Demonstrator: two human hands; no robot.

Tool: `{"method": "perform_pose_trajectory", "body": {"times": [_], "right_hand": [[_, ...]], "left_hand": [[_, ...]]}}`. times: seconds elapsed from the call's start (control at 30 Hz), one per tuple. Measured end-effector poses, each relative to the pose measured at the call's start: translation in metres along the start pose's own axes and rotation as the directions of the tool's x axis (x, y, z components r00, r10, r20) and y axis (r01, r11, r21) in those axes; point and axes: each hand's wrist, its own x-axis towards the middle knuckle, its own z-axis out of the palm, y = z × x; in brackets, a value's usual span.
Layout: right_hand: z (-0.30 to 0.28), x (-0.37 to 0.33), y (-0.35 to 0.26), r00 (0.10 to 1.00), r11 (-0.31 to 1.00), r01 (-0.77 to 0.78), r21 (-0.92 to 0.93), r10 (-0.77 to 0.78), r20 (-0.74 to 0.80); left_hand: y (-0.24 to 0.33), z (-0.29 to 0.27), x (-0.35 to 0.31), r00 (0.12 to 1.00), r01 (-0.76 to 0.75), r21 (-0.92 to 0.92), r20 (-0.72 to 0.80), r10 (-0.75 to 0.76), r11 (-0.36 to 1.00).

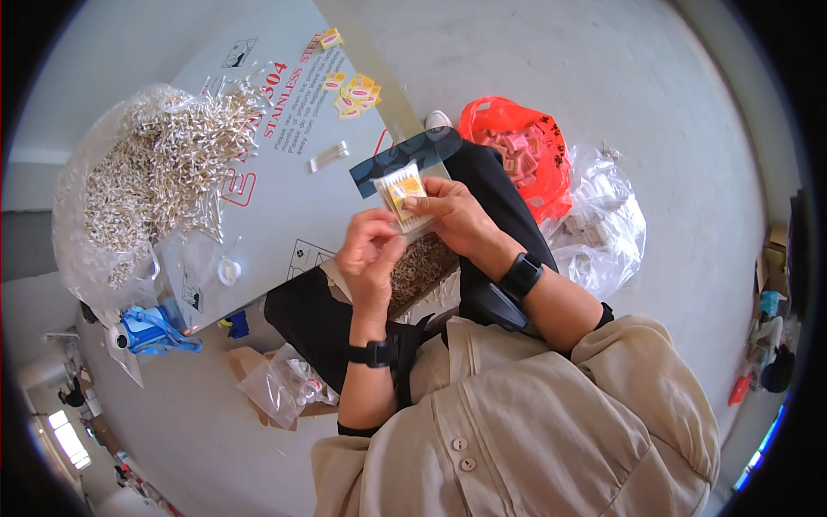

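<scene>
A small clear packet of cotton swabs point(401, 183) with a yellow card inside is up in front of me, above my lap. My right hand point(457, 211) grips its right side, thumb pressed on the card. At the packet's lower left corner, the fingers of my left hand point(370, 250) are curled in a pinch on the clear plastic. On the metal-topped table beyond, a short row of cotton swabs point(329, 156) lies by itself. Several yellow cards point(356, 95) are scattered farther back, near a small yellow stack point(330, 39).
A big clear bag heaped with loose cotton swabs point(164, 164) covers the table's left side. A box of brown-looking sticks point(418, 271) sits between my legs. On the floor to the right are a red bag of pink packets point(521, 151) and a clear bag point(603, 215). An open carton point(250, 366) stands lower left.
</scene>
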Motion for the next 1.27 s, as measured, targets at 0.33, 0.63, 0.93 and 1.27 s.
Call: {"method": "perform_pose_trajectory", "body": {"times": [0.33,0.63,0.93,1.27], "right_hand": [[0.029,-0.036,-0.013,0.94,0.945,0.248,-0.212,-0.182,0.289],[0.034,-0.041,-0.009,0.874,0.893,0.383,-0.235,-0.269,0.404],[0.031,-0.044,-0.015,0.911,0.915,0.324,-0.241,-0.233,0.34],[0.03,-0.042,-0.012,0.91,0.921,0.305,-0.242,-0.207,0.358]], "left_hand": [[0.063,0.022,0.007,0.988,-0.155,0.255,0.057,0.145,0.954],[0.072,0.022,0.003,0.919,-0.386,0.447,0.114,0.377,0.807],[0.084,0.018,0.005,0.967,-0.253,0.318,0.118,0.226,0.914],[0.078,0.003,0.009,0.923,-0.369,0.335,0.241,0.3,0.867]]}}
